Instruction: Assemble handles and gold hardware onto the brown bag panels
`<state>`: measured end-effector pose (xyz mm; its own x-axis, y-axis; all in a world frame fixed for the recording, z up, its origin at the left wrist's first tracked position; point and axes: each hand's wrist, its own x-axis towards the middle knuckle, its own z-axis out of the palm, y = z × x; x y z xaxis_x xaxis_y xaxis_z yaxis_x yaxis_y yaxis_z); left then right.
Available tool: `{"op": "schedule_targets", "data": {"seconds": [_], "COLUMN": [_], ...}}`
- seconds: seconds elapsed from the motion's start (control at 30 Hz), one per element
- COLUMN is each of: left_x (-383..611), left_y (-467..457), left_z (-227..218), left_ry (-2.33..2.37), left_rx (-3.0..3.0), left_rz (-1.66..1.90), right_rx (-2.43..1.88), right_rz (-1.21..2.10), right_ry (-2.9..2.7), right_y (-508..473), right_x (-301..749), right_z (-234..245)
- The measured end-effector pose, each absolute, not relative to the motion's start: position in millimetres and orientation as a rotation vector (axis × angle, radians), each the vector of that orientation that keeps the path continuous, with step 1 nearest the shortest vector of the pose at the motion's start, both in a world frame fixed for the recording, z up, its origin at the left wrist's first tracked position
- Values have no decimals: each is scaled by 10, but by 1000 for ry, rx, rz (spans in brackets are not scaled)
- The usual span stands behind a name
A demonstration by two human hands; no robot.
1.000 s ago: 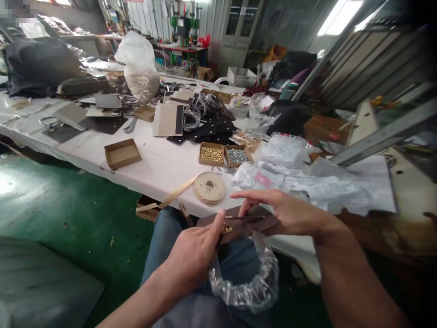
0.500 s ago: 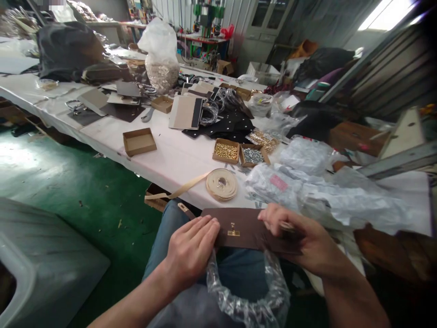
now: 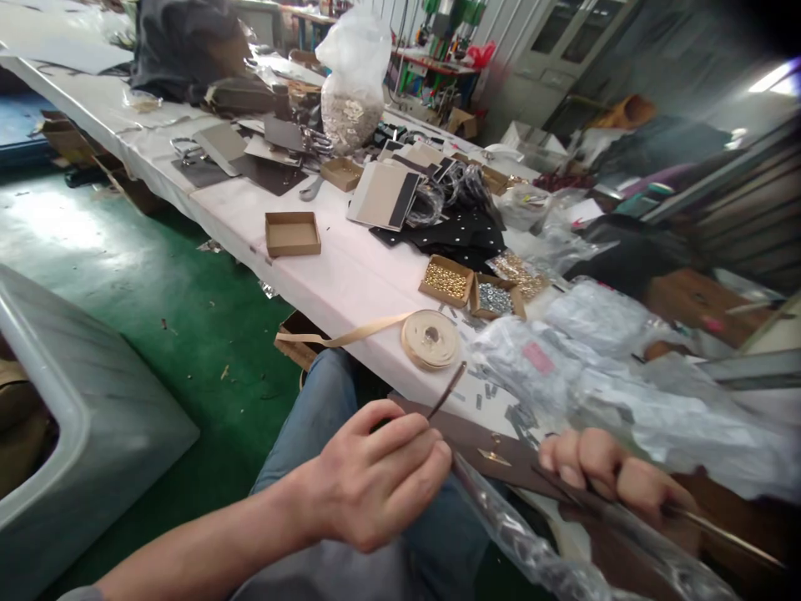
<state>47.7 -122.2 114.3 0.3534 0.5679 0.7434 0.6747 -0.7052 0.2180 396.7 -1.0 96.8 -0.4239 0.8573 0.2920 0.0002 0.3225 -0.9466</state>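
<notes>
Pinching a thin brown strip [image 3: 447, 388] in the left hand [image 3: 375, 476], a worker grips a brown leather panel [image 3: 469, 441] at the table [image 3: 350, 275] edge with the right hand [image 3: 601, 472]; its gold clasp [image 3: 494, 456] looks fitted, the strip apparently not yet attached.

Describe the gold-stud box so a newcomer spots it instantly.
On the long white table, find the beige tape roll. Just beyond it sit two small cardboard boxes: the gold-stud box is the left one, unlike the silver-filled box beside it.
</notes>
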Motion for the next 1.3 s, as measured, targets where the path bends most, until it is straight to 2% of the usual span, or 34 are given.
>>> {"op": "schedule_targets", "data": {"seconds": [0.2,0.43,0.63,0.83,1.03,1.13,1.3], "left_x": [578,593,348,50,63,103,123], "left_y": [-1332,-1327,-1096,-652,423,903,1272], "left_z": [1119,1104,934,565,699,686,422], "left_ry": [-1048,-1045,-1263,-1518,-2111,-2284,-2459], "left_rx": [-2479,-2461,-2532,-2787,-2652,-2591,-2480], "left_rz": [-1341,-1462,-1651,-1293,-1003,-815,-634], "right_rx": [-749,-791,-1061,-1105,-1292,-1362,-1480], "right_rz": [1251,1106,1275,1407,1404,1308,1104], "right_ry": [-1392,-1494,-1420,-1312,-1177,-1186,-1292], "right_y": [-130,-155,-77,242,1018,1382,1697], "right_x": [3928,3808,3628,3345,3142,3046,2988], "right_z": [932,959,726,487,463,342,13]}}
